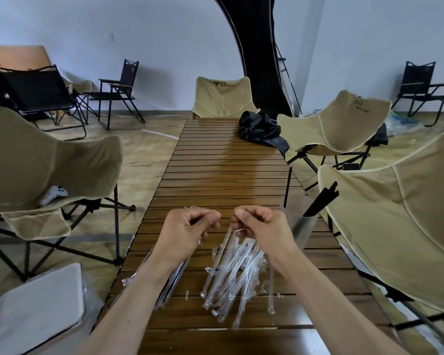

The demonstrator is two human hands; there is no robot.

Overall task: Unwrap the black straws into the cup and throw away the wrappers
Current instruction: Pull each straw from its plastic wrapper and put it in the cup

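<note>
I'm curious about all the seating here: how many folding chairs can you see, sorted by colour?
Beige chairs: 4, the first at the left, then the far end and two on the right.
Black chairs: 3.
Total: 7.

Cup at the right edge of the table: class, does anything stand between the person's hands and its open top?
Nothing visible blocks it. The cup stands just beyond the right hand, with bare table around. Only the black straws already inside lean out rightward, away from both hands; left hand.
</note>
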